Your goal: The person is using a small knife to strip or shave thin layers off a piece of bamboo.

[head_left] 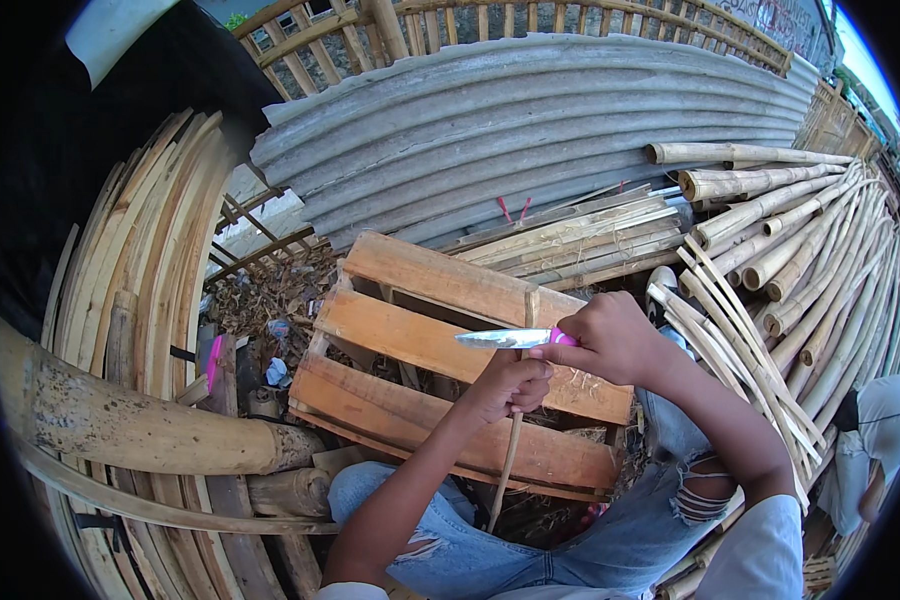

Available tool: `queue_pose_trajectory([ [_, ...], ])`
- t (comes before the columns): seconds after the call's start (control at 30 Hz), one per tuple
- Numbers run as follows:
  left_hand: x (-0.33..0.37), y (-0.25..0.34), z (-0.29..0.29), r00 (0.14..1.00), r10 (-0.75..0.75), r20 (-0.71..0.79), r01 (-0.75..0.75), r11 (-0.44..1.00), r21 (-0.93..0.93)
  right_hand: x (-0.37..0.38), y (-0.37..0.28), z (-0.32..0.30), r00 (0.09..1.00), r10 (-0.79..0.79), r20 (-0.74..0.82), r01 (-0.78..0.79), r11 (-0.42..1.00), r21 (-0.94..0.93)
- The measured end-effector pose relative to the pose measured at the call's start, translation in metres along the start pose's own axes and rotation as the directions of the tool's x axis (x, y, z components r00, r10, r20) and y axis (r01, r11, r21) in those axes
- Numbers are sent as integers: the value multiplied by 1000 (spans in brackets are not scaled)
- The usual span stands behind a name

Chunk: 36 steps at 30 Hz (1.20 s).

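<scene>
My right hand (608, 338) is closed round the pink handle of a knife (500, 339), whose bright blade points left and lies across a thin bamboo stick (509, 462). Just below the blade, my left hand (510, 386) grips that stick, which stands nearly upright. Its upper end rises past the blade and its lower end reaches down between my knees. Under and beyond both hands is a low bench of orange-brown wooden slats (370, 402). Whether the blade's edge bites into the stick cannot be made out.
Split bamboo strips (135, 260) stack up at left, beside a thick bamboo pole (160, 425). Many round poles (750, 215) pile at right, with loose strips (745, 365) nearer. Corrugated metal sheeting (530, 110) spans the back. Another person (875, 440) sits at far right.
</scene>
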<state>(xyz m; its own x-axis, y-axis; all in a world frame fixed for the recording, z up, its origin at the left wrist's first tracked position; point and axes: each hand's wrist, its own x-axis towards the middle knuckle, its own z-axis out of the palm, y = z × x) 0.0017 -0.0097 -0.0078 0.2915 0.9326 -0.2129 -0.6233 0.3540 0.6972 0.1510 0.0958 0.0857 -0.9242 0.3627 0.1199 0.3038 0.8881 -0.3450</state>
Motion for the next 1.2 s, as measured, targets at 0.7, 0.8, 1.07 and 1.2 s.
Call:
queue_pose_trajectory([
  [0.7,-1,-9,-2,999,39,0,-39,999,-4,-8,-18,6,986,144,83,-125,972,-199],
  [0.8,-1,-9,-4,999,42,-14,-42,999,-1,-8,-16,8,991,129,35,-119,973,-197],
  [1.07,-3,7,17,992,129,-8,-129,991,28,-28,106,-89,605,318,-730,-499,866,-37],
  [1.2,-3,1,5,996,93,-20,-92,996,12,-52,102,-81,425,687,-589,-442,725,528],
])
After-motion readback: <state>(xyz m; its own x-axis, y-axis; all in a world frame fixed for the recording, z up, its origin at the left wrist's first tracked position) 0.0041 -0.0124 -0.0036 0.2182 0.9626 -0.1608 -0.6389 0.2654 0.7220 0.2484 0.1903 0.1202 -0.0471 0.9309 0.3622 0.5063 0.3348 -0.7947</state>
